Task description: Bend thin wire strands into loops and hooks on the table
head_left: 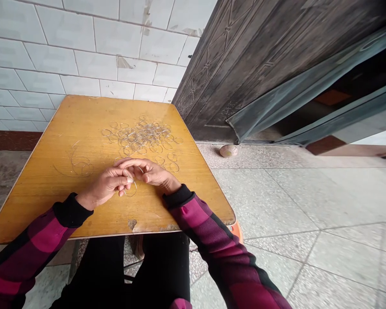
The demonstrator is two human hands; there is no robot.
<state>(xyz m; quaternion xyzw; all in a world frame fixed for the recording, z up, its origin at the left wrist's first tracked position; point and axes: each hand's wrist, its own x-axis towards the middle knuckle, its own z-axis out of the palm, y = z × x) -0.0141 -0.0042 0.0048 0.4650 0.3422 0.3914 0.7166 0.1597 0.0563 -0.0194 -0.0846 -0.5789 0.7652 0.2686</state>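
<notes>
Pinches a thin, curved, silvery wire loop (135, 185) between thumb and fingertips of the bare left hand (104, 184), fingers bent and drawn nearly together. Arches the bare right hand (152, 172) over the top of the same loop, fingers half curled toward the left fingers, thumb bent below them; cannot tell about any firm grip on the wire there. Wears magenta-and-black checked sleeves (197, 216) with black cuffs.

Holds the loop above the nearer part of a yellow-brown, wood-grained table (197, 176) with rounded corners and a chipped front edge. Shows, just beyond the hands, a loose heap of small, round, silvery wire rings (144, 136); to the left, a few long, thin, curling wire strands (81, 166).

Backs onto a white tiled wall (116, 36) and a dark, carved door (209, 81). Includes, at right, a pale, rounded object (228, 150) on a grey speckled floor (276, 193).
</notes>
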